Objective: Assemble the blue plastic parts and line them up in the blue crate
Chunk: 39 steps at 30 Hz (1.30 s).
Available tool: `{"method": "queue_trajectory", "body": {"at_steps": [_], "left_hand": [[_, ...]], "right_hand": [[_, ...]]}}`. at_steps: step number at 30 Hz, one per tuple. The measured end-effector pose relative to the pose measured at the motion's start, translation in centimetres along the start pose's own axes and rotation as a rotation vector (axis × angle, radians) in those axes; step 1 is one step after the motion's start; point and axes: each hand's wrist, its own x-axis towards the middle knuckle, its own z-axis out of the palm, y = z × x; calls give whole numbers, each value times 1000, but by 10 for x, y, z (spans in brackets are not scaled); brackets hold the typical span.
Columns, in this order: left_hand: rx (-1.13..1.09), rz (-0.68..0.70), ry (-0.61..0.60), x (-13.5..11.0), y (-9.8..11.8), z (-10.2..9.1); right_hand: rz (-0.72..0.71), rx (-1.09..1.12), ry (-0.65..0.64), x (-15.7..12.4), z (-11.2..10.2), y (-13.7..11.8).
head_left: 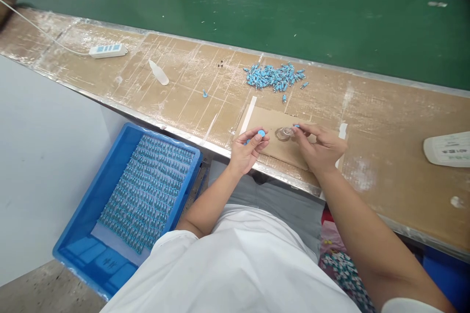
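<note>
My left hand (pixel 247 147) hovers at the near edge of the bench, fingers pinched on a small blue cap-like part (pixel 261 133). My right hand (pixel 318 144) rests on a brown cardboard sheet (pixel 270 122), fingertips closed on another small blue piece (pixel 295 126), right beside a small clear glass dish (pixel 284 133). A heap of several small blue parts (pixel 274 77) lies farther back on the bench. One stray blue part (pixel 204 94) lies to its left.
A blue tray (pixel 110 176) with rows of blue parts sits low at my left. On the bench are a white power strip (pixel 107 50), a small white squeeze bottle (pixel 159 73) and a white device (pixel 448 149) at the right. A green conveyor belt (pixel 330 14) runs behind.
</note>
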Motion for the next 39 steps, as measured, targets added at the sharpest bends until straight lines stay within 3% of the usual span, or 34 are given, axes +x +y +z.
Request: {"method": "queue_trajectory", "body": {"at_steps": [4,11,15,19,27,39], "left_hand": [[-10,-6,15,-5,1,6],[-12,-54,15,-13,-5,17],[-22,-81,50,-22,-4,25],[5,-62,-27,-32,-2,32],[-20,-9,-154,-39,-2,33],[-24,-6,-102,-40,-1,35]], "right_hand": [[116,132,98,-1,2,-11],[248,342,119,-1,-5,-50],[261,458,100,-10,-10,-80],[223,563,70,-20,-9,-100],[215,632,103,-26,-4,-104],[150,608,75,-29,-5,-105]]}}
